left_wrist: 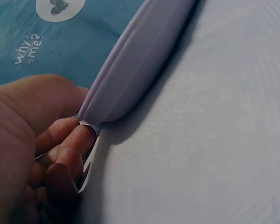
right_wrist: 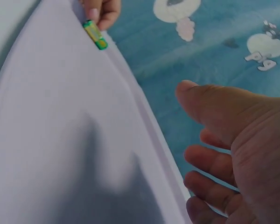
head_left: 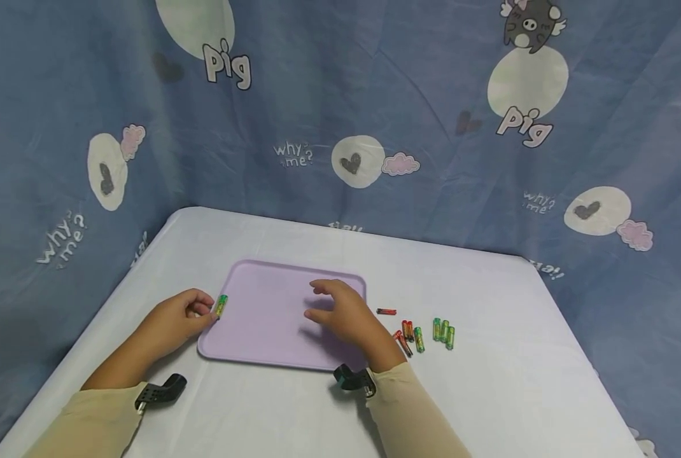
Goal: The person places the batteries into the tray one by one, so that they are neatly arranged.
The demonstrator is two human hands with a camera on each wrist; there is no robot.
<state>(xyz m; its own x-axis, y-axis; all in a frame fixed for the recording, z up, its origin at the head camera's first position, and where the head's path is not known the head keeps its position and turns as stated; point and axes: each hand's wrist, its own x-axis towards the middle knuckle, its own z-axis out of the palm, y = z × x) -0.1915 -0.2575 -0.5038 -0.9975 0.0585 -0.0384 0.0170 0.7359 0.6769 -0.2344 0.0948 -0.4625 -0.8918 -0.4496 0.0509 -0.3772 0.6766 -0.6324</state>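
Observation:
A shallow lilac tray [head_left: 266, 312] lies on the white table. At its left edge my left hand [head_left: 182, 318] pinches the rim, thumb over the inner side and fingertips underneath, as the left wrist view shows. One green and yellow battery [head_left: 221, 306] lies just inside that rim, beside the thumb; whether the thumb touches it I cannot tell. Over the right part of the tray hovers my right hand [head_left: 346, 318], its fingers spread and relaxed with nothing in them. In the right wrist view the same battery [right_wrist: 95, 34] shows at the far end of the tray.
Right of the tray lie loose batteries: several red and black ones [head_left: 407, 331], a single red one [head_left: 386, 312], and green ones [head_left: 443, 334] grouped farther right. A blue patterned curtain [head_left: 294, 102] hangs behind the table.

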